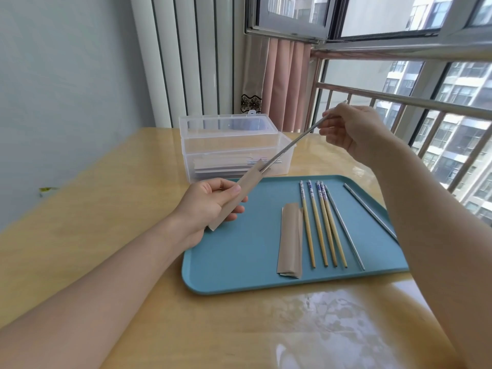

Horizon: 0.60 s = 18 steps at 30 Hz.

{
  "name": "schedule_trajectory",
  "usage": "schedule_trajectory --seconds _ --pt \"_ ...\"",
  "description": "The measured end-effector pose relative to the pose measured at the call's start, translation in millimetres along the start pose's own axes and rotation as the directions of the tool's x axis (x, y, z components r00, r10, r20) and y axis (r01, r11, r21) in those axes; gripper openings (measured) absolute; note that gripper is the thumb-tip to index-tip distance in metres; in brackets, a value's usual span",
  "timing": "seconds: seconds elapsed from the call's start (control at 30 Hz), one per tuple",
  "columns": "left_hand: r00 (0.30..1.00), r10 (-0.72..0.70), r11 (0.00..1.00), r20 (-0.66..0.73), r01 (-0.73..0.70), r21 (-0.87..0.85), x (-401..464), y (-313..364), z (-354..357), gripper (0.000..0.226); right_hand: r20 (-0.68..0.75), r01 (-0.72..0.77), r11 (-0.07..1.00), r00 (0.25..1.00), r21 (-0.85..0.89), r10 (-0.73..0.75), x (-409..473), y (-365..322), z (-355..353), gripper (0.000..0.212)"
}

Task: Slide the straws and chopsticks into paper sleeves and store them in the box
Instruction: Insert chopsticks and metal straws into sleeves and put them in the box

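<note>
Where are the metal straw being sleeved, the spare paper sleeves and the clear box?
Metal straw [292,145], head view, mid-shaft.
Spare paper sleeves [290,239], head view, middle of the top sleeve.
Clear box [286,146], head view, right rim.

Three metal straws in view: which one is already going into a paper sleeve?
The straw held in the air: the right hand pinches its top, its lower end inside the sleeve gripped by the left hand. The other two lie on the tray.

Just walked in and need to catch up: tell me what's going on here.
A person is sleeving a metal straw. The left hand grips a paper sleeve; the right hand pinches the straw's far end, its tip just inside the sleeve's mouth. Four chopsticks, two straws and spare sleeves lie on the tray. The open box behind holds filled sleeves.
</note>
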<state>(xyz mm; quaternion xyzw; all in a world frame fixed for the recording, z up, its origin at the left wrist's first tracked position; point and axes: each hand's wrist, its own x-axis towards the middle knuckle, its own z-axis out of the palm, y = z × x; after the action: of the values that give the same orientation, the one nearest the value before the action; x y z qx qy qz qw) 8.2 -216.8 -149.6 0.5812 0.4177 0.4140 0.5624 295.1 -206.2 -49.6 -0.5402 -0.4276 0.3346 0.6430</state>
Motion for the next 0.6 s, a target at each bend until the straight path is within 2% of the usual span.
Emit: schedule_trajectory --seconds 0.17,0.27,0.4,0.6 --pt "0.998 0.016 1.000 0.064 -0.017 0.010 -1.1 0.4 -0.1 0.011 0.092 -0.013 1.000 0.996 0.019 0.012 -3.0 4.8 4.9 0.013" --pt "0.998 0.013 1.000 0.057 -0.012 -0.021 -0.9 0.9 -0.5 0.012 0.135 0.032 0.996 0.991 -0.086 -0.020 -3.7 9.5 11.2 0.021" --pt "1.000 -0.005 0.998 0.022 0.007 -0.069 0.3 1.7 -2.0 0.011 0.210 0.081 0.963 0.977 -0.256 -0.027 -5.1 14.5 20.2 0.014" --pt "1.000 -0.010 0.996 0.001 0.010 -0.087 1.5 2.4 -2.6 0.009 0.297 0.160 0.891 0.954 -0.424 -0.031 -11.8 20.7 37.2 0.018"
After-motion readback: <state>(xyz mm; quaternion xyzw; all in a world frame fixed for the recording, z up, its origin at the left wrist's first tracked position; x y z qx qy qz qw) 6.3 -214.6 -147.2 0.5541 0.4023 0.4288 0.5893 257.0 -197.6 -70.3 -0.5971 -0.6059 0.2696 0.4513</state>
